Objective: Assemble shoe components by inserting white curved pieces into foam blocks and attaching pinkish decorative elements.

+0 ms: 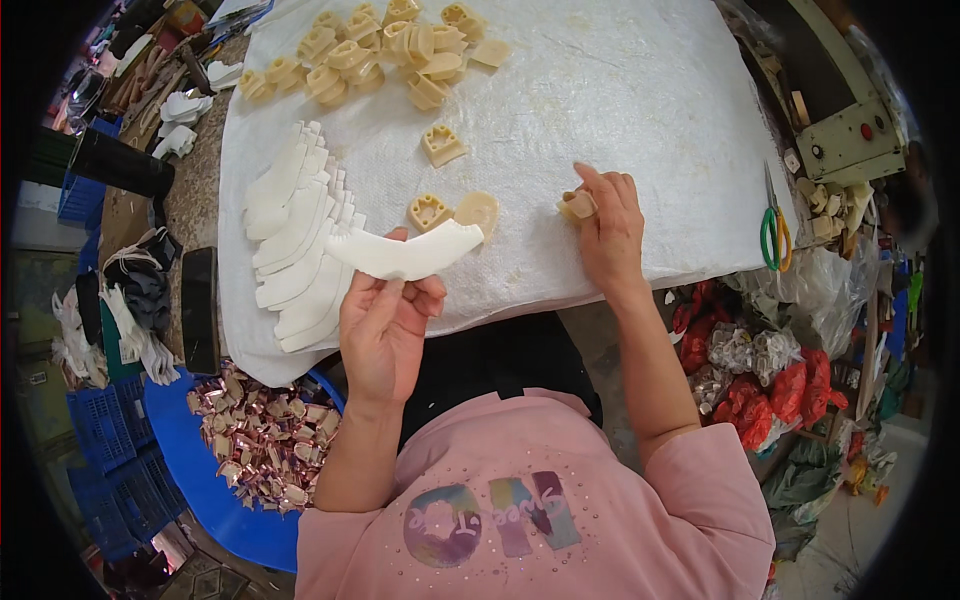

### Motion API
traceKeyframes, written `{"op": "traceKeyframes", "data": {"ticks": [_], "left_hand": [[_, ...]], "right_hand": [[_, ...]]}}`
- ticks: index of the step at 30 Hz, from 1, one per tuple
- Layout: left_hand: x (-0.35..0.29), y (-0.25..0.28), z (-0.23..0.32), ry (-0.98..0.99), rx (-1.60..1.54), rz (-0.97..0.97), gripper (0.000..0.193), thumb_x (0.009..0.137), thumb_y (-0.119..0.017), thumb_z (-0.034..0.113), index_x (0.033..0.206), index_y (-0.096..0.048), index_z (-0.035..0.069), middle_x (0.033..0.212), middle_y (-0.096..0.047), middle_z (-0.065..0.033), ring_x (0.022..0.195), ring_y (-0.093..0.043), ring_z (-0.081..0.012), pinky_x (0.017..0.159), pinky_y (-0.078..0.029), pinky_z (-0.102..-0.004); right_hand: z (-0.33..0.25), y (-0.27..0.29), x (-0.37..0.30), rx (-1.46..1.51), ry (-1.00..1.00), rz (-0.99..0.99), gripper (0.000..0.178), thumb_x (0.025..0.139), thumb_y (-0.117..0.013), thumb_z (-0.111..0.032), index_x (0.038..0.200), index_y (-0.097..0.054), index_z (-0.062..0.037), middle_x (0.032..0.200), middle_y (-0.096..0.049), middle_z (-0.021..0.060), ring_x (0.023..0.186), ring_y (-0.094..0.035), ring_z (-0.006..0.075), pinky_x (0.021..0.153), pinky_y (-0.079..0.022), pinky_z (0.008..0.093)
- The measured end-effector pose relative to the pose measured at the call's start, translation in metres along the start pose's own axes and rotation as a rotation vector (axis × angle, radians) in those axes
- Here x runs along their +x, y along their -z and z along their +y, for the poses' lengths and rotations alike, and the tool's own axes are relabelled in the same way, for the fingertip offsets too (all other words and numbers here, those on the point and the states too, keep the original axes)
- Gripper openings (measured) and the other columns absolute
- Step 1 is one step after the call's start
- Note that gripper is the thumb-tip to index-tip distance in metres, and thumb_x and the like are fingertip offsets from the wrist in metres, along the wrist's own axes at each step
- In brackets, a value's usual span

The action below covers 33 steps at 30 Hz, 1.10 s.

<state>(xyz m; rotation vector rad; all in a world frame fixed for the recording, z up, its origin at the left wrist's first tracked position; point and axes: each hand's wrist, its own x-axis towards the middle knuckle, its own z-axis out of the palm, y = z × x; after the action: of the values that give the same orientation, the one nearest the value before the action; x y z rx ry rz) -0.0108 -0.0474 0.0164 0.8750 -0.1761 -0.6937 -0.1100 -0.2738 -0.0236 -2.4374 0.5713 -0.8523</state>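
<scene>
My left hand (385, 325) pinches a white curved piece (410, 254) with a toothed end, holding it up near the table's front edge. My right hand (612, 228) is closed on a small beige moulded piece (577, 206) over the cloth, farther right. Between the hands lie a beige piece with holes (430, 211) and a rounded flat beige piece (478, 213), partly behind the white one. A similar beige piece (443, 145) sits beyond them. To the left, several white curved pieces (295, 240) overlap in a fanned stack.
A heap of beige pieces (370, 50) covers the far left of the white cloth (620, 90). Scissors (775, 235) with green and orange handles lie at the right edge. Below left, a blue tub (175, 420) holds shiny pinkish pieces (265, 440). Red bags (790, 390) crowd the lower right.
</scene>
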Motion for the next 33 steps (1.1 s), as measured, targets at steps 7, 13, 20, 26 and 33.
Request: {"op": "traceKeyframes", "data": {"ticks": [7,13,20,26,33], "left_hand": [[-0.012,0.010,-0.004,0.044,0.004,0.035,0.037,0.097,-0.043,0.021,0.120,-0.047,-0.007,0.089,-0.061,-0.0103,0.072,-0.056,-0.0140,0.059,-0.043,-0.0247],[-0.017,0.010,-0.008,0.025,0.074,0.021,0.038,0.097,-0.043,0.023,0.117,-0.050,-0.008,0.089,-0.061,-0.0106,0.073,-0.056,-0.0135,0.060,-0.043,-0.0254],[-0.024,0.007,-0.014,-0.118,0.113,0.056,0.034,0.099,-0.041,0.017,0.116,-0.052,-0.010,0.119,-0.056,-0.0186,0.088,-0.056,-0.0132,0.076,-0.045,-0.0271],[-0.036,-0.007,-0.002,-0.105,-0.025,-0.050,0.035,0.099,-0.037,0.014,0.120,-0.048,-0.011,0.120,-0.055,-0.0180,0.108,-0.054,-0.0193,0.092,-0.045,-0.0322],[-0.041,-0.008,0.001,-0.079,0.008,-0.104,0.038,0.099,-0.036,0.016,0.123,-0.045,-0.011,0.122,-0.053,-0.0180,0.110,-0.054,-0.0194,0.095,-0.043,-0.0327]], "right_hand": [[-0.009,0.019,-0.013,-0.167,0.092,0.000,0.044,0.068,-0.058,0.010,0.109,-0.059,-0.0062,0.107,-0.053,0.0139,0.097,-0.044,0.0326,0.081,-0.042,0.0394],[-0.025,0.038,-0.022,0.028,-0.010,-0.032,0.036,0.075,-0.054,0.014,0.106,-0.058,-0.0032,0.095,-0.057,0.0114,0.078,-0.059,0.0224,0.069,-0.048,0.0292],[-0.103,0.014,-0.027,0.836,0.131,-0.072,0.034,0.077,-0.061,0.011,0.107,-0.054,-0.0019,0.102,-0.057,0.0158,0.092,-0.059,0.0236,0.077,-0.049,0.0297],[-0.117,-0.016,-0.029,0.752,0.406,0.023,0.044,0.072,-0.061,0.014,0.110,-0.054,-0.0069,0.104,-0.057,0.0152,0.088,-0.059,0.0290,0.073,-0.049,0.0356],[-0.117,-0.020,-0.030,0.686,0.514,0.102,0.054,0.065,-0.061,0.015,0.113,-0.056,-0.0080,0.105,-0.058,0.0136,0.088,-0.056,0.0285,0.073,-0.047,0.0361]]}}
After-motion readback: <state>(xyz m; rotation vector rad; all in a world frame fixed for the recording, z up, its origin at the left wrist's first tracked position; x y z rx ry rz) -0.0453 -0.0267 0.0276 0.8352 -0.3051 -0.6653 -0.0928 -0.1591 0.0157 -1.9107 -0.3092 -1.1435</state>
